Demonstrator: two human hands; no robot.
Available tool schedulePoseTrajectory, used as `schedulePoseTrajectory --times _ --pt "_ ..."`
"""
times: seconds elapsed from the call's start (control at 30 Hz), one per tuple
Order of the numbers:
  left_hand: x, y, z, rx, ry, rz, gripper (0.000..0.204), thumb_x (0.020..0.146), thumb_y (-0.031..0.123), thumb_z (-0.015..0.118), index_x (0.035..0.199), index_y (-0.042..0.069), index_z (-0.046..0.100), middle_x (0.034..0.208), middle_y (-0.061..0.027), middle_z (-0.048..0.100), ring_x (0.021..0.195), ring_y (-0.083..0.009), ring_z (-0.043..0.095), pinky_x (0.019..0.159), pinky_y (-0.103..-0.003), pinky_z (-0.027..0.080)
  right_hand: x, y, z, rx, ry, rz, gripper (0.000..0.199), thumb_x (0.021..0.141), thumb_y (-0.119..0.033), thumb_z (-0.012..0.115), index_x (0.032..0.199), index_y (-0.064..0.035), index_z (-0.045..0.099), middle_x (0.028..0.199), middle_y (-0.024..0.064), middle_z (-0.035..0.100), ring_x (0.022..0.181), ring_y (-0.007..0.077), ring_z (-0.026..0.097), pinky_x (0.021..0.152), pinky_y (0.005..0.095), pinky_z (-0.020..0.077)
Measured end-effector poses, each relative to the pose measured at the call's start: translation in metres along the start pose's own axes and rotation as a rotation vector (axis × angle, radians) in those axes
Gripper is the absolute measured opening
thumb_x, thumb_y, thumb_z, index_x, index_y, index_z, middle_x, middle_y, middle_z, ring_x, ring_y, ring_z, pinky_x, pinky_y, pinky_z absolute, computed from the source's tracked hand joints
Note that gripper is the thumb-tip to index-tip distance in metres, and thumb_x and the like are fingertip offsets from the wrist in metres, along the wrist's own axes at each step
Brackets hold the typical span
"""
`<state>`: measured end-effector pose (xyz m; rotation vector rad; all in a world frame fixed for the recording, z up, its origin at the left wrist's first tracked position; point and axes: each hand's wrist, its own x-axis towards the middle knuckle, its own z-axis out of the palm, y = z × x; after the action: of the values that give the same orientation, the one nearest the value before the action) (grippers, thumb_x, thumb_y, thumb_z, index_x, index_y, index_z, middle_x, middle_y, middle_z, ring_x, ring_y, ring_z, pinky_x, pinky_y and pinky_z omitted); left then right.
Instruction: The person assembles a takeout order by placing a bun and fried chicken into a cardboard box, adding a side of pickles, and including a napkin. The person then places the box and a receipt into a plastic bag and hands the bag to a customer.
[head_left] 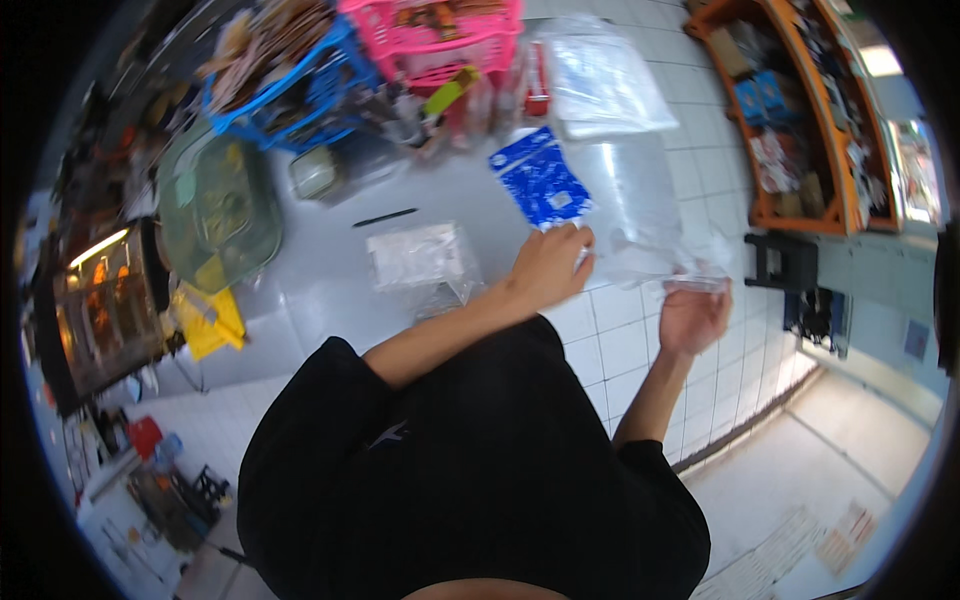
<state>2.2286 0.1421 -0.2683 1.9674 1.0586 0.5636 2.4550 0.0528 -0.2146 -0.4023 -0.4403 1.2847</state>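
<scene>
My right hand (695, 318) is raised at the right edge of the metal table, its fingers closed on a crinkled clear plastic bag (690, 262). The bag's thin film spreads leftward toward my left hand (555, 267). That hand is closed just below a blue printed packet (542, 180), fingers curled. A small whitish bit shows at its fingertips, too blurred to name. Left of my left forearm lies a clear bag with white contents (418, 258). A dark pen (385, 217) rests beyond it.
A blue basket (300, 100) and a pink basket (440, 50) stand at the back. Behind the blue packet lies a stack of clear plastic bags (605, 80). A green lidded tub (220, 205) sits left. Orange shelves (790, 120) stand right, near a black stool (782, 262).
</scene>
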Motion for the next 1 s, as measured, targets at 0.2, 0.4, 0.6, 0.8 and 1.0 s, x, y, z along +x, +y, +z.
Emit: schedulePoseTrajectory --times 0.2,0.4,0.6,0.8,1.0 --pt "-0.113 0.007 -0.121 0.638 0.580 -0.068 0.033 0.080 0.015 0.070 0.110 0.007 0.060 0.105 -0.0097 0.056 0.100 -0.0284 0.055 0.087 -0.043 0.037 0.012 0.044 0.051 -0.128 -0.167 0.092 0.030 0.102 -0.033 0.042 0.098 -0.0136 0.065 0.137 0.0130 0.058 0.126 0.0520 0.048 0.102 0.0651 0.0390" --pt "-0.136 -0.062 -0.124 0.200 0.542 -0.363 0.023 0.087 0.015 0.067 0.107 0.004 0.061 0.099 -0.0100 0.061 0.091 -0.0261 0.059 0.085 -0.038 0.042 0.038 0.122 0.121 -0.648 -0.758 0.098 0.023 0.093 -0.020 0.059 0.081 -0.0006 0.059 0.119 0.0212 0.067 0.111 0.0413 0.063 0.099 0.0477 0.0468" --pt "-0.179 -0.069 -0.162 -0.818 0.738 -0.365 0.011 0.096 0.012 0.060 0.102 0.002 0.062 0.080 -0.0002 0.060 0.072 -0.0092 0.057 0.067 -0.025 0.045 0.015 0.252 0.151 -1.123 -1.026 0.352 0.026 0.094 -0.016 0.053 0.083 0.0069 0.059 0.103 0.0225 0.068 0.096 0.0355 0.067 0.084 0.0381 0.0514" --pt "-0.197 -0.055 -0.166 -0.807 0.653 -0.284 0.018 0.097 0.011 0.057 0.112 0.001 0.062 0.078 0.0026 0.057 0.072 -0.0054 0.052 0.069 -0.023 0.042 0.028 0.354 0.088 -2.076 -1.248 0.454 0.025 0.089 -0.017 0.054 0.092 0.0020 0.070 0.099 0.0251 0.069 0.096 0.0393 0.068 0.082 0.0449 0.0535" --pt "-0.200 -0.057 -0.164 -0.807 0.688 -0.290 0.026 0.097 0.009 0.055 0.122 0.001 0.059 0.079 0.0035 0.053 0.073 -0.0052 0.049 0.070 -0.022 0.040 0.056 0.291 0.086 -2.249 -1.540 0.457 0.032 0.092 -0.027 0.054 0.092 -0.0011 0.072 0.093 0.0230 0.071 0.085 0.0393 0.070 0.078 0.0461 0.0547"
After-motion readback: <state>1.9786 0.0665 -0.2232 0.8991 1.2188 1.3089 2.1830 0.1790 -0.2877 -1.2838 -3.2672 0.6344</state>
